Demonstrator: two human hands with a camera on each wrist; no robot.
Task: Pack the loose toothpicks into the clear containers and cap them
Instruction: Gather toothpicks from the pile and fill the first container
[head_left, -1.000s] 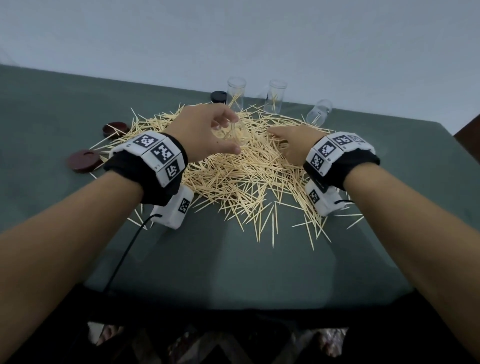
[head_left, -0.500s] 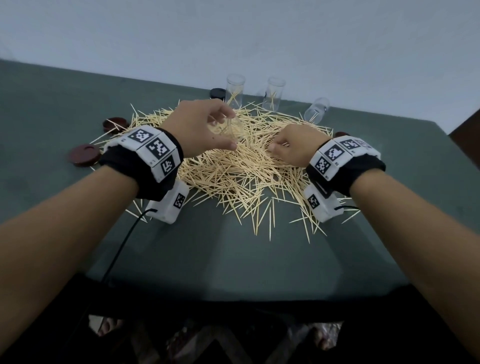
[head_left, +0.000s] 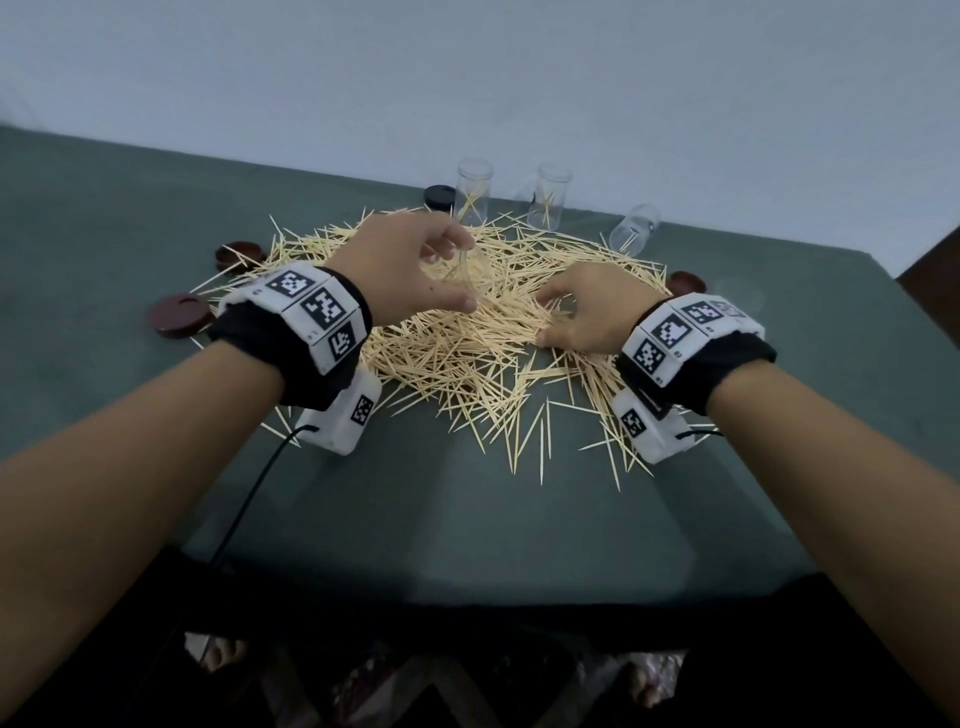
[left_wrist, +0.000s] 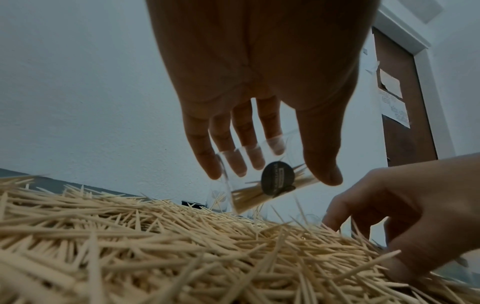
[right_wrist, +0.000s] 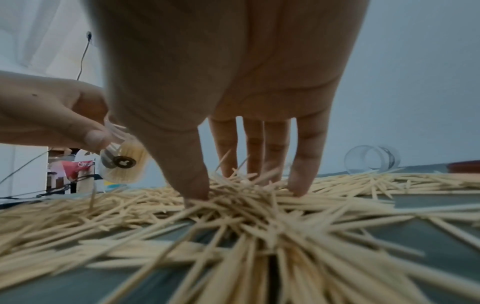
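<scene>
A wide pile of loose toothpicks (head_left: 467, 364) covers the middle of the green table (head_left: 467, 519). My left hand (head_left: 465, 273) holds a clear container (head_left: 475, 278) tilted just above the pile. Thumb and fingers grip its sides, and a bundle of toothpicks lies inside the container (left_wrist: 259, 185). To its right, my right hand (head_left: 545, 319) is clawed down into the pile. In the right wrist view the right hand (right_wrist: 246, 191) has thumb and fingertips closed round a clump of toothpicks (right_wrist: 241, 185), some sticking up between the fingers.
Two clear containers (head_left: 474, 192) (head_left: 549, 196) stand upright at the back with a few toothpicks each. A third (head_left: 635, 228) lies on its side. A black cap (head_left: 439, 196) and dark red caps (head_left: 239, 254) (head_left: 179, 314) (head_left: 685, 283) lie round the pile.
My right hand went from lying stretched on the pile to curling its fingers into it and drawing slightly nearer. The left hand kept the container in about the same place.
</scene>
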